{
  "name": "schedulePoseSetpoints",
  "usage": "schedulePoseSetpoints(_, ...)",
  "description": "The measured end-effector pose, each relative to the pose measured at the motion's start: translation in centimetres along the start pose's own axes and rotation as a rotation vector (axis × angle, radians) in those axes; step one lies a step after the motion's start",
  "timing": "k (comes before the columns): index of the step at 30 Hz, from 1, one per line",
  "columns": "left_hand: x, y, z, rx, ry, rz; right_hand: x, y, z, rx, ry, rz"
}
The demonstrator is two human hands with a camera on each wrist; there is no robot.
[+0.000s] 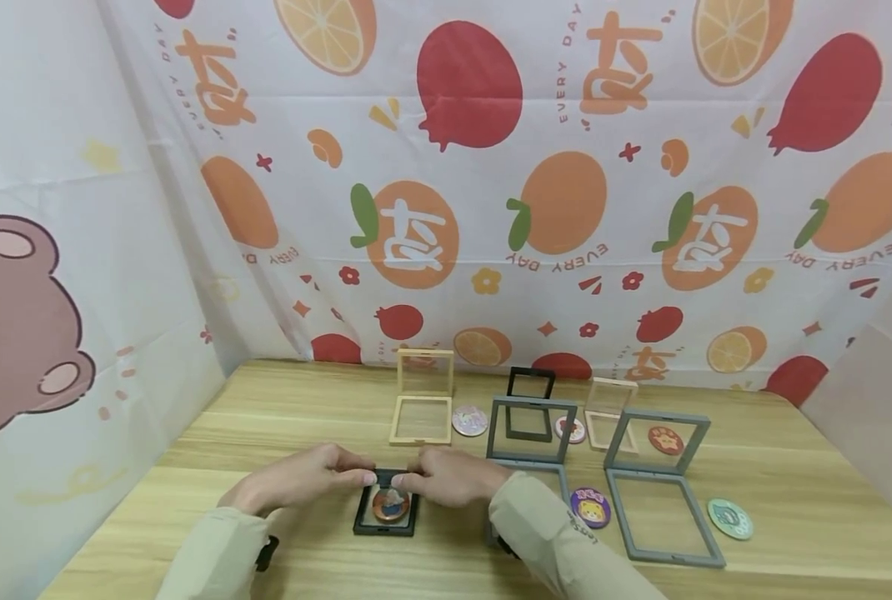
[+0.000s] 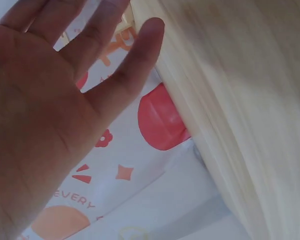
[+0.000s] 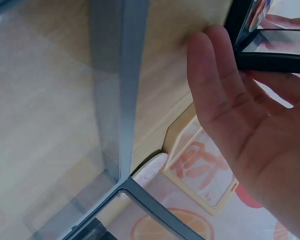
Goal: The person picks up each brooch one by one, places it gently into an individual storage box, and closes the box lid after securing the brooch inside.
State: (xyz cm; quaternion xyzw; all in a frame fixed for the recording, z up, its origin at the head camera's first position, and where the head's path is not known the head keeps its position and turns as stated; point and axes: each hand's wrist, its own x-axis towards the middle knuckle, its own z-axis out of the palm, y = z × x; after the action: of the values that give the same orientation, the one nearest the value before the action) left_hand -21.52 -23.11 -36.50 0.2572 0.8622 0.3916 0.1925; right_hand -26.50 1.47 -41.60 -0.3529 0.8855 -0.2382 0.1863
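A small black display frame lies unfolded on the table, with a round orange-and-dark badge in its near half. My left hand is at the far left corner, thumb tip at the raised lid. In the left wrist view the left fingers look nearly straight; the frame is out of that view. My right hand holds the lid's right side, thumb in front and fingers behind. The right wrist view shows the right fingers against the black lid, which stands tilted up.
Two grey frames stand unfolded to the right, with a purple badge and a green badge. Behind are a yellow frame, a lilac badge, another black frame and a pale frame. A printed cloth hangs behind the table.
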Motion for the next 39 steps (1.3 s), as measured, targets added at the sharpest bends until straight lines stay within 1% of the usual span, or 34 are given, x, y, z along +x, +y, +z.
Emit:
schedulePoseSetpoints(1,-0.1,0.0,0.0,-0.003,-0.002,-0.003,-0.3,-0.5,-0.2,-0.015,-0.004,-0.009)
schedulePoseSetpoints(5,-0.3,0.2,0.0,-0.019,-0.019,-0.016,-2.2,-3.1,-1.6,-0.008,-0.011,-0.017)
schedulePoseSetpoints(8,-0.4,0.5,0.0,-0.019,-0.026,-0.015,-3.0,-4.3,-2.3,0.003,-0.012,-0.011)
schedulePoseSetpoints(9,-0.4,0.6,0.0,-0.007,-0.025,-0.008,-3.0,-4.5,-2.5,0.005,-0.015,-0.01)
schedulePoseSetpoints(13,-0.2,0.7,-0.1,0.019,-0.029,0.007,-3.0,-4.7,-2.9,-0.008,-0.039,0.005)
schedulePoseSetpoints(17,-0.2,0.7,-0.1,0.009,-0.038,0.001,-3.0,-4.6,-2.9,-0.042,-0.084,0.027)
schedulePoseSetpoints(20,-0.1,0.6,-0.1,-0.004,-0.048,-0.006,-2.9,-4.6,-2.9,-0.038,-0.101,0.039)
schedulePoseSetpoints(25,0.1,0.7,-0.1,0.019,-0.059,-0.004,-3.0,-4.8,-3.0,-0.032,-0.103,0.041)
schedulePoseSetpoints(29,0.3,0.8,-0.1,0.06,-0.058,0.007,-3.2,-5.0,-3.0,-0.046,-0.096,0.046)
schedulePoseSetpoints(33,0.3,0.9,-0.2,0.084,-0.047,-0.006,-3.2,-5.3,-2.8,-0.081,-0.088,0.043)
schedulePoseSetpoints(35,0.3,0.9,-0.1,0.083,-0.043,-0.018,-3.1,-5.3,-2.7,-0.101,-0.086,0.036)
schedulePoseSetpoints(39,0.3,0.9,0.0,0.094,-0.041,-0.02,-2.9,-5.4,-2.6,-0.137,-0.08,0.024)
